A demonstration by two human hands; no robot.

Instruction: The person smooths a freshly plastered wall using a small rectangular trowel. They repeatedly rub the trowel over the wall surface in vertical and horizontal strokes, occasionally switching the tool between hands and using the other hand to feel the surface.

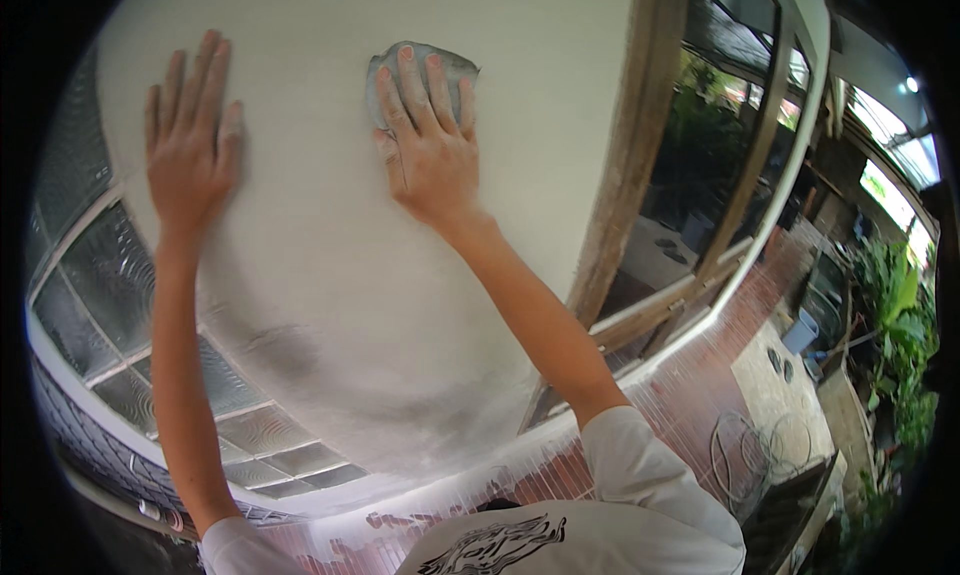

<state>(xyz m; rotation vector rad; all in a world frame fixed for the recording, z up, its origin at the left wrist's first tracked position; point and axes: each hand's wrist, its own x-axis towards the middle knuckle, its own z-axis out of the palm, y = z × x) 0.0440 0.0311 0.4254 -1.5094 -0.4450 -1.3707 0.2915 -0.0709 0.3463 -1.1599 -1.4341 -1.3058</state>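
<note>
While the right hand (425, 140) presses a grey sanding pad (420, 70) flat against the white wall panel (330, 275), the left hand (190, 135) lies released on the same surface, fingers spread and holding nothing. The pad sits under the right fingers, which are extended over it rather than clenched; its upper edge and both side edges show beyond the fingertips. From the left hand the pad lies to the right and slightly higher, well apart from it. Its longer dimension appears to run across the panel, roughly at right angles to the fingers covering it. The right hand is therefore the hand in contact; the left only braces.

Count: one pad, two hands, one panel. A darker grey smudge (285, 350) marks the panel below and between the two forearms. A wooden post (625, 175) borders the panel on its right edge, and patterned glass panes (90, 305) lie to its left. Beyond the post stand potted plants (905, 325) on a brick-paved floor (700, 405).
</note>
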